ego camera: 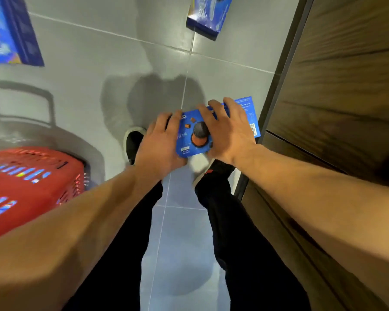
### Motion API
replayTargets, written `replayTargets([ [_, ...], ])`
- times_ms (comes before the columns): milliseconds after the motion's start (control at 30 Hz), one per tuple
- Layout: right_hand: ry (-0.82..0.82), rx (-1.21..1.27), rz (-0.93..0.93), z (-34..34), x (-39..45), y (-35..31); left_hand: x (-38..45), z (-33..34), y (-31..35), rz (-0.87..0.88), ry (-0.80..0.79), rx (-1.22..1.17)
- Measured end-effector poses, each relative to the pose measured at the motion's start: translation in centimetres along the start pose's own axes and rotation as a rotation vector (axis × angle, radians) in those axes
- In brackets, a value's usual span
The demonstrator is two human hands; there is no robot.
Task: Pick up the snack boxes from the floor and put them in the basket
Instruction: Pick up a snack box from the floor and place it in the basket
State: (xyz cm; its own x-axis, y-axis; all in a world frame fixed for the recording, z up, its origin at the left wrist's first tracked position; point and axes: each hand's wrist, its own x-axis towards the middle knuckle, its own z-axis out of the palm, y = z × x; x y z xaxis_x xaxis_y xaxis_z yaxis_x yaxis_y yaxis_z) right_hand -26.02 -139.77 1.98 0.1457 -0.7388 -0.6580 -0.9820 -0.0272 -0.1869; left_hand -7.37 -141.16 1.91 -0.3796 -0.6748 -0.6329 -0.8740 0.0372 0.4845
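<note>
Both hands are on one blue snack box [194, 133]. The left hand [160, 144] clasps its left end, thumb lying over the printed top face and the other fingers out of sight. The right hand [229, 131] lies spread over the box's right half, fingers [213, 108] curled over the far edge, palm pressed on the top. The box is gripped between the two hands and sits above the person's feet; whether it is lifted clear of the floor cannot be told. The print shows a dark round biscuit and an orange one; the right end carries small text and a barcode.

Directly under the hands: a dark shoe [133, 144] with a pale sole on the left, and a second shoe [202, 169] partly hidden beneath the box. Dark trouser legs [130, 254] run down toward the camera. Both forearms are bare.

The floor [88, 63] is grey tile with pale grout lines, bearing the person's shadow ahead of the hands.

The red basket [32, 189] stands at left, near the left forearm, with a slotted wall; blue packaging shows through the slots. It is blurred.

Two more blue boxes lie on the floor well apart from the hands: a large one [9, 30] at upper left, cut by the frame edge, and a second [208, 15] at top centre.

A dark wood-grain cabinet [346, 75] fills the right side, just beside the right hand.
</note>
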Motion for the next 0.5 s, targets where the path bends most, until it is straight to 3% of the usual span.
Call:
replayTargets([
  [200, -0.001, 0.081, -0.152, -14.7, -8.6, -6.1, -9.5, -15.5, 3.4, -0.019, -0.029, 0.043],
  [300, 0.015, 0.076, -0.112, -21.8, -13.2, -8.2, -13.9, -23.5, 5.5, -0.077, -0.058, 0.078],
  [500, 0.214, 0.051, -0.017, -32.6, -23.3, -13.2, -24.0, -37.1, 8.7, -0.085, -0.090, -0.313],
])
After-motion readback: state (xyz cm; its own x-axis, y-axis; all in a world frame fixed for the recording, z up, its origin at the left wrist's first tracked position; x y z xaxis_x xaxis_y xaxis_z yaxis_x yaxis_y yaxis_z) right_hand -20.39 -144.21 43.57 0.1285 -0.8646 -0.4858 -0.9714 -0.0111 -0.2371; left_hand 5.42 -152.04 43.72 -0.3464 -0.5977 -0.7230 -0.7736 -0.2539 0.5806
